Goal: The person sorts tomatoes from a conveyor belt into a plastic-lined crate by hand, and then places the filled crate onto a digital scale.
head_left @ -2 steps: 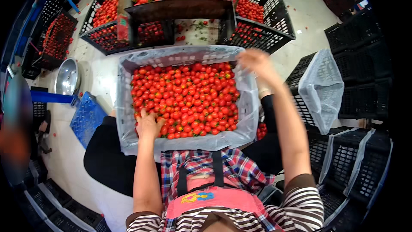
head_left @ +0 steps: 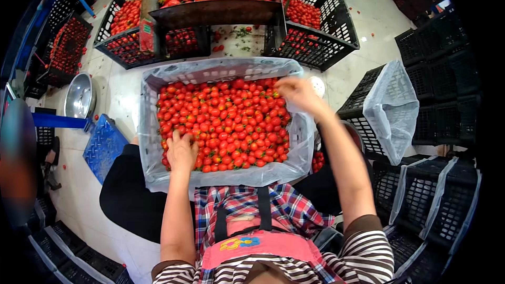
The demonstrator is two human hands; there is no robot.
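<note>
In front of me a crate lined with translucent plastic point(head_left: 305, 139) is filled with small red cherry tomatoes point(head_left: 226, 121), a few with green stems. My left hand point(head_left: 181, 152) rests on the tomatoes near the left side, fingers apart and bent down among them; the fingertips are partly hidden. Over the far right corner of the crate hangs my right hand point(head_left: 299, 94), its fingers toward the tomatoes. Motion smears these fingers, so whether they hold anything is not clear.
Beyond the crate a metal-edged tray point(head_left: 218, 11) holds more tomatoes, between two black crates point(head_left: 118, 47) point(head_left: 315, 47) with tomatoes inside. To the left are a steel bowl point(head_left: 79, 97) and a blue platform point(head_left: 104, 150). A plastic-lined crate point(head_left: 392, 108) stands at right.
My right hand has moved left and inward, from the crate's far right rim to over the tomatoes. My left hand has stayed nearly in place; the whole view has shifted slightly.
</note>
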